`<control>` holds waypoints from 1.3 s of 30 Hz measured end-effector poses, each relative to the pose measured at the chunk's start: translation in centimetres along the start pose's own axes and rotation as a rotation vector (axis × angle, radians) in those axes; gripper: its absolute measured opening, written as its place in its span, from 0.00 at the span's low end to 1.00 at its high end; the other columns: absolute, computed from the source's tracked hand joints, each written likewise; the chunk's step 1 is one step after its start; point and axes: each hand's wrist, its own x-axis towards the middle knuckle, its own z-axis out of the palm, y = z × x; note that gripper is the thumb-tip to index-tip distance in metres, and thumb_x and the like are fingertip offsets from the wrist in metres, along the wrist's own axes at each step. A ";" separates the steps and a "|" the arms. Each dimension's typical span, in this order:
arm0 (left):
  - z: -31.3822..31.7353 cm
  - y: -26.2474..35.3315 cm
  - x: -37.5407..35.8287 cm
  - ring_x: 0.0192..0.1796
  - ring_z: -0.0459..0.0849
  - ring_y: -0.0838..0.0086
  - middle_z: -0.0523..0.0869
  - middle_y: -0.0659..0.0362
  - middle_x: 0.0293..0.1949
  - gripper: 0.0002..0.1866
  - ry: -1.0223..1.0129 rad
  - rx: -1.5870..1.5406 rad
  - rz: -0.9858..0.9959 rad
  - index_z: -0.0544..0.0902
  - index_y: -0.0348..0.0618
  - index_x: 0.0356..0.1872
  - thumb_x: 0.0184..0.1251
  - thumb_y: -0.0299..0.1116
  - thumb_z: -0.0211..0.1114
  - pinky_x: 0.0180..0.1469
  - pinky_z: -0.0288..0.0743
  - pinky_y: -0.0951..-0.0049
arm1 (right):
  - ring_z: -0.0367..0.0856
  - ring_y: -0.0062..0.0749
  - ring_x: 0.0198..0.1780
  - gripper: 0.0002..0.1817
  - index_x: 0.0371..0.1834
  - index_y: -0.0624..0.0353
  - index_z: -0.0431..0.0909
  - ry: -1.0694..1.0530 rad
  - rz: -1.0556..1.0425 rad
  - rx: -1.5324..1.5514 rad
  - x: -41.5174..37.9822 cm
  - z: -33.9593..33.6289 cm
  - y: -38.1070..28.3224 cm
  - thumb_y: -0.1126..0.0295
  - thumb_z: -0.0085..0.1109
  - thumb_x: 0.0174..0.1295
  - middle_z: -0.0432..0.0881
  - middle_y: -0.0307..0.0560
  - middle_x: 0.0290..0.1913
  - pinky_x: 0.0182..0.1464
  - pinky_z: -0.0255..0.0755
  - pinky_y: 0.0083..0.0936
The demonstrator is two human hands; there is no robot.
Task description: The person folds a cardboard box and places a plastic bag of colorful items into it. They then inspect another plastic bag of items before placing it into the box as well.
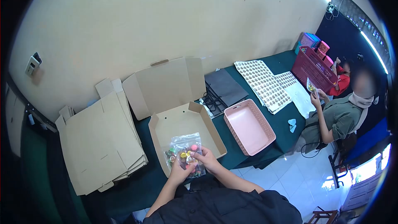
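A clear zip bag [186, 141] with colourful pieces inside is held over the front of an open cardboard box [178, 120]. My left hand [179, 172] grips the bag's lower left part. On its right side my right hand [206, 160] is closed on the same bag, the fingers near a round label on its front. Another bag of small green and red pieces [169, 154] shows just to the left, partly hidden behind the first. The box's lid stands raised against the wall.
Flattened cardboard boxes [97, 137] are stacked at left. To the right are a black paper bag [227, 86], a pink basket [250, 127], sticker sheets [263, 85] and a maroon basket [311, 68]. A person [340, 114] at far right holds a small bag; another person in red [342, 81] sits behind.
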 end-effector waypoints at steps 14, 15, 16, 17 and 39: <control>-1.9 -1.5 0.8 0.39 0.79 0.75 0.82 0.58 0.34 0.10 0.110 -0.043 0.181 0.76 0.35 0.40 0.59 0.27 0.62 0.45 0.72 0.74 | 0.72 0.16 0.32 0.16 0.37 0.64 0.79 0.004 0.057 -0.236 -0.2 -1.8 0.8 0.59 0.52 0.63 0.79 0.39 0.31 0.39 0.68 0.17; -2.3 -0.8 0.6 0.39 0.79 0.75 0.82 0.58 0.34 0.10 0.105 -0.044 0.184 0.76 0.35 0.40 0.59 0.27 0.62 0.45 0.72 0.74 | 0.73 0.17 0.34 0.18 0.37 0.64 0.78 -0.082 0.016 -0.314 0.0 -2.2 0.9 0.58 0.49 0.64 0.79 0.38 0.31 0.41 0.68 0.18; -2.7 0.2 0.1 0.39 0.79 0.76 0.82 0.59 0.33 0.08 0.086 0.008 0.131 0.78 0.34 0.37 0.60 0.28 0.61 0.45 0.71 0.75 | 0.74 0.18 0.36 0.19 0.38 0.64 0.78 -0.170 -0.028 -0.394 0.3 -2.7 1.0 0.57 0.46 0.65 0.79 0.38 0.32 0.43 0.67 0.19; -3.0 1.0 0.0 0.38 0.78 0.78 0.82 0.60 0.33 0.07 0.070 0.058 0.086 0.79 0.34 0.35 0.61 0.29 0.60 0.45 0.71 0.76 | 0.73 0.19 0.39 0.21 0.38 0.64 0.77 -0.258 -0.004 -0.472 0.4 -3.0 0.6 0.57 0.40 0.68 0.78 0.37 0.32 0.46 0.67 0.20; -0.3 0.7 -1.0 0.38 0.78 0.78 0.77 0.56 0.41 0.15 0.114 -0.063 0.294 0.71 0.38 0.45 0.61 0.34 0.61 0.34 0.75 0.81 | 0.67 0.36 0.54 0.16 0.48 0.58 0.74 0.291 -0.481 -0.765 -0.3 2.2 0.8 0.68 0.59 0.56 0.69 0.47 0.50 0.56 0.61 0.29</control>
